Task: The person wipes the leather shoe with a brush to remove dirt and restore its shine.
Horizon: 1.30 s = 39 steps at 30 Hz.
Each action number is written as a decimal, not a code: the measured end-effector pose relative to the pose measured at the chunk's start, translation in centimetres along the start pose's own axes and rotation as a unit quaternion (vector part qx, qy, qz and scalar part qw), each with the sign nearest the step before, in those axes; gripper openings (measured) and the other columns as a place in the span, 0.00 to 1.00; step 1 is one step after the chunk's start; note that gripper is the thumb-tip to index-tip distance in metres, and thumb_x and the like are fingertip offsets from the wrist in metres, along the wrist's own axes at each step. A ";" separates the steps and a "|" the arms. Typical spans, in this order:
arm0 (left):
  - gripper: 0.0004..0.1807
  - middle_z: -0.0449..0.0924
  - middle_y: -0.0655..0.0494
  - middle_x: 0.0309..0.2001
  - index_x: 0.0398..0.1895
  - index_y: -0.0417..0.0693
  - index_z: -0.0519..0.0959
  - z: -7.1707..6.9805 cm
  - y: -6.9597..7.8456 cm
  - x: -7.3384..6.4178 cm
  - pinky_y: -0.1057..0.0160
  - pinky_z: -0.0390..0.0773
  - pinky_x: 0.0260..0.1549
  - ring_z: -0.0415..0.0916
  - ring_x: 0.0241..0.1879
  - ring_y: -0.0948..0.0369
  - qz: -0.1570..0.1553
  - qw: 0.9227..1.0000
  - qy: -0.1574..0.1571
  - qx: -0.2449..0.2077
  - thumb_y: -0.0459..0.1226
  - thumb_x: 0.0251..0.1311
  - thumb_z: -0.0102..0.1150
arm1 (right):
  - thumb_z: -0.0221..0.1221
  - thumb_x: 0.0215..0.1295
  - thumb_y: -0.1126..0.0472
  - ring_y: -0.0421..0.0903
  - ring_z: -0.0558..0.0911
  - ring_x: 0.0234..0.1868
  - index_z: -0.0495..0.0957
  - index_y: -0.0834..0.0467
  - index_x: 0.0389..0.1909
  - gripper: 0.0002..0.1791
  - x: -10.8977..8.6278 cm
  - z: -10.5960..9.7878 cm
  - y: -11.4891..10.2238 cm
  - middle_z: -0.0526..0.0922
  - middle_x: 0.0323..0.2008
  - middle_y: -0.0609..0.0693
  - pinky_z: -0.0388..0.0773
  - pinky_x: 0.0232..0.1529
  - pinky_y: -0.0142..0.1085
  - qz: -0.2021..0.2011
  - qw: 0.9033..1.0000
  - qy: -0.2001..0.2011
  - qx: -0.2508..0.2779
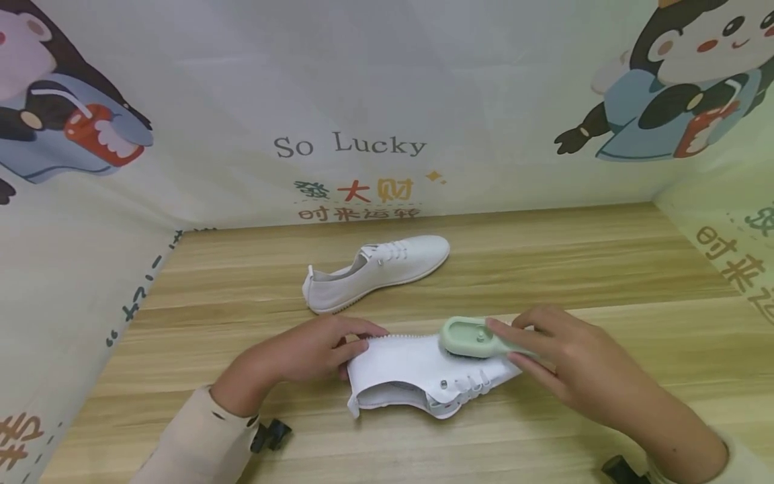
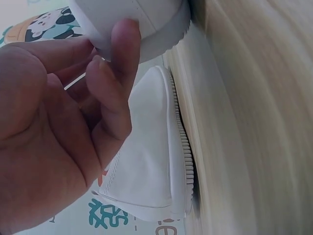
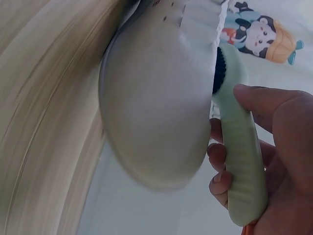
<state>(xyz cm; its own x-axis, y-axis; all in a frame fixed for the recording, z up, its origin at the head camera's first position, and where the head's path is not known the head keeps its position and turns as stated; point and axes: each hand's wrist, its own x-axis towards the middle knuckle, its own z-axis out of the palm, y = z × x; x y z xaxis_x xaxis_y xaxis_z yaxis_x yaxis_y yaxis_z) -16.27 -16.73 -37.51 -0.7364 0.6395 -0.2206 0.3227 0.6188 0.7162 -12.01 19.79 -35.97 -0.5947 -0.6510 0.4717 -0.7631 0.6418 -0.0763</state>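
Observation:
A white lace-up shoe (image 1: 393,363) lies tipped on its side in the head view, its opening facing the person. My left hand (image 1: 314,349) grips it at the heel end, thumb and fingers over the sole edge; the left wrist view shows the fingertips on the heel (image 2: 146,19). In my right hand (image 1: 574,359) is a pale green brush (image 1: 468,337), held by its handle (image 3: 243,166). The brush's dark bristles (image 3: 219,71) are against the shoe's upper side, near the laces.
The matching white shoe (image 1: 387,269) stands upright behind, toe to the right. Wood-grain boards (image 1: 605,269) form the surface, with printed cloth walls (image 1: 496,168) at the back and both sides.

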 end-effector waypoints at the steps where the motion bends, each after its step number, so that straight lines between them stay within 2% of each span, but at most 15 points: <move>1: 0.17 0.79 0.63 0.28 0.63 0.54 0.77 0.0 0.0 0.0 0.68 0.77 0.28 0.77 0.25 0.65 0.000 1.000 -0.001 0.001 0.36 0.75 0.49 | 0.37 0.79 0.40 0.39 0.79 0.40 0.79 0.48 0.62 0.28 0.2 0.2 -0.2 0.82 0.42 0.45 0.79 0.35 0.35 -0.006 1.000 0.002 -0.001; 3: 0.17 0.79 0.63 0.28 0.63 0.54 0.78 0.0 -0.1 -0.1 0.68 0.77 0.28 0.76 0.25 0.65 -0.001 1.000 0.000 0.003 0.37 0.75 0.49 | 0.34 0.79 0.40 0.40 0.79 0.40 0.79 0.48 0.63 0.30 0.5 0.6 -0.6 0.82 0.42 0.44 0.79 0.37 0.37 -0.016 1.000 0.000 -0.004; 4: 0.17 0.78 0.63 0.27 0.63 0.54 0.78 0.0 -0.1 -0.2 0.68 0.77 0.29 0.76 0.25 0.65 -0.002 1.000 0.000 0.005 0.37 0.75 0.49 | 0.36 0.79 0.41 0.40 0.80 0.41 0.78 0.47 0.63 0.28 0.8 0.7 -0.9 0.82 0.42 0.44 0.79 0.37 0.37 -0.020 1.000 -0.001 -0.003; 7: 0.18 0.78 0.64 0.26 0.63 0.55 0.78 0.0 -0.2 -0.2 0.68 0.76 0.28 0.75 0.24 0.66 -0.004 1.000 0.002 0.008 0.37 0.75 0.50 | 0.51 0.76 0.46 0.41 0.80 0.41 0.77 0.46 0.64 0.21 1.5 1.3 -1.6 0.83 0.43 0.44 0.80 0.39 0.38 -0.025 1.000 -0.012 -0.003; 11: 0.18 0.76 0.62 0.23 0.63 0.56 0.78 0.0 -0.3 0.0 0.68 0.75 0.27 0.72 0.22 0.68 -0.001 1.000 0.003 0.015 0.38 0.75 0.50 | 0.66 0.63 0.55 0.41 0.80 0.41 0.77 0.46 0.64 0.27 2.5 2.0 -2.7 0.83 0.44 0.44 0.80 0.40 0.38 -0.017 0.999 -0.033 -0.003; 16: 0.18 0.75 0.62 0.21 0.64 0.56 0.78 -0.1 -0.2 0.2 0.68 0.74 0.26 0.71 0.21 0.69 0.005 1.000 0.001 0.020 0.38 0.75 0.50 | 0.69 0.61 0.55 0.40 0.77 0.39 0.78 0.45 0.63 0.27 3.2 2.9 -3.8 0.83 0.43 0.44 0.78 0.37 0.35 -0.016 0.999 -0.043 -0.002; 22: 0.18 0.75 0.62 0.22 0.63 0.55 0.78 -0.1 -0.1 0.2 0.68 0.74 0.26 0.71 0.22 0.69 0.013 1.000 -0.002 0.018 0.37 0.74 0.51 | 0.69 0.60 0.55 0.39 0.76 0.36 0.81 0.45 0.60 0.25 3.5 3.5 -4.6 0.83 0.40 0.43 0.76 0.34 0.32 -0.031 0.999 -0.029 0.010; 26: 0.18 0.76 0.62 0.22 0.63 0.54 0.78 -0.2 0.0 0.2 0.68 0.75 0.27 0.72 0.22 0.69 0.017 1.000 0.000 0.023 0.37 0.74 0.51 | 0.69 0.60 0.55 0.39 0.76 0.37 0.80 0.43 0.61 0.26 3.4 2.8 -4.5 0.82 0.41 0.42 0.76 0.34 0.32 -0.014 0.999 -0.043 0.005; 36: 0.18 0.77 0.64 0.25 0.63 0.53 0.78 -0.3 0.0 0.0 0.68 0.75 0.29 0.74 0.24 0.68 0.007 1.000 0.003 0.024 0.36 0.74 0.52 | 0.70 0.61 0.54 0.37 0.76 0.37 0.80 0.40 0.61 0.26 2.9 -0.9 -2.8 0.82 0.40 0.42 0.76 0.33 0.34 0.058 0.991 -0.121 0.004; 39: 0.18 0.77 0.64 0.26 0.63 0.54 0.78 -0.3 0.0 -0.1 0.68 0.75 0.29 0.73 0.23 0.68 0.006 1.000 0.006 0.026 0.37 0.74 0.52 | 0.72 0.58 0.56 0.36 0.76 0.36 0.80 0.41 0.60 0.27 2.6 -1.8 -2.2 0.82 0.40 0.42 0.75 0.31 0.32 0.062 0.991 -0.119 0.006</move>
<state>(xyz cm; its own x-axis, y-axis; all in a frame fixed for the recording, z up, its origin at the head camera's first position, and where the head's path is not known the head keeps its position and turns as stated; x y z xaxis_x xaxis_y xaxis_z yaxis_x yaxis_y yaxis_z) -16.34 -16.93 -37.33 -0.7396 0.6412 -0.2047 0.3608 0.6344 0.6837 -11.37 17.41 -32.96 -0.7262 -0.6452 0.2375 -0.6823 0.7189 -0.1329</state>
